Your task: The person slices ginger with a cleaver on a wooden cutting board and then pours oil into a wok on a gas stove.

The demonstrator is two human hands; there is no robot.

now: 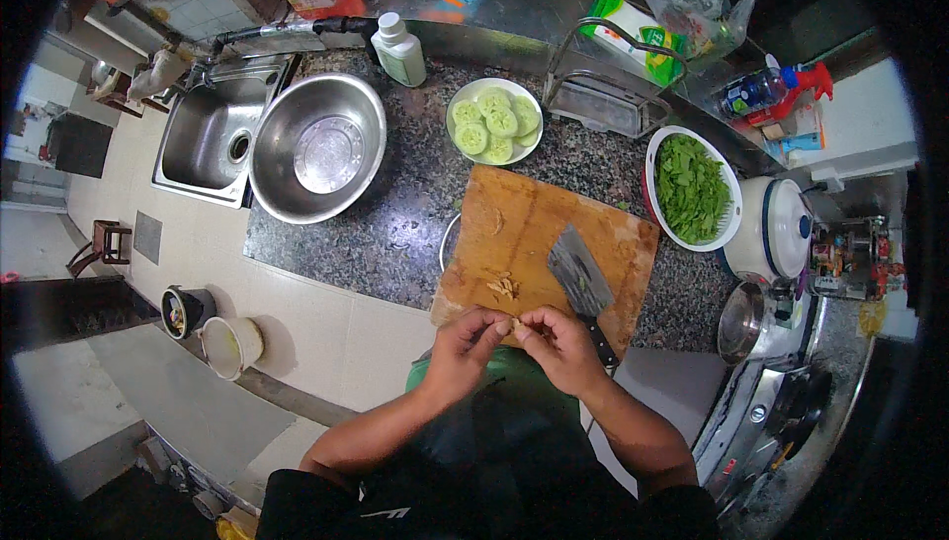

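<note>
Small pale piece (516,325): left hand (466,346), right hand (563,347) both curled inward, pinching it.

The shirt (484,451) is black, plain and dark across its middle, with a slanting white mark (386,513) of short strokes on the left of the chest. Its short black sleeves, left sleeve (306,505) and right sleeve (682,510), end around the elbows, leaving both forearms, the left hand (465,352) and the right hand (568,347) bare. Green cloth or plastic (514,367) shows past the shirt's front; whether it is worn cannot be told.
</note>
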